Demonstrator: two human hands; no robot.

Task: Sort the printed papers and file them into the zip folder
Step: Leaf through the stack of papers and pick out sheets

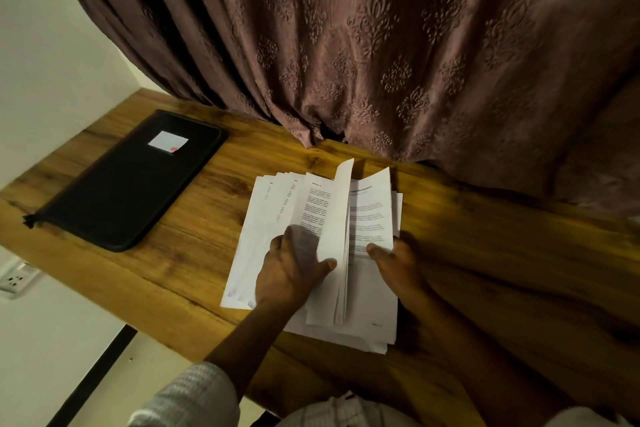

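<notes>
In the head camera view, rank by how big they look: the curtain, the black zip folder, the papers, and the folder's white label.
1. curtain, by far.
2. black zip folder and papers: look about alike, and the papers lie nearer the camera, so unranked.
3. white label, smallest.

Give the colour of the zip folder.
The folder is black, with a white label marked red; seen in the head view.

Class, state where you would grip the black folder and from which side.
Probably the folder by its long right edge, coming from the papers side: it lies flat and closed, and bare table beside that edge leaves room for fingers.
</notes>
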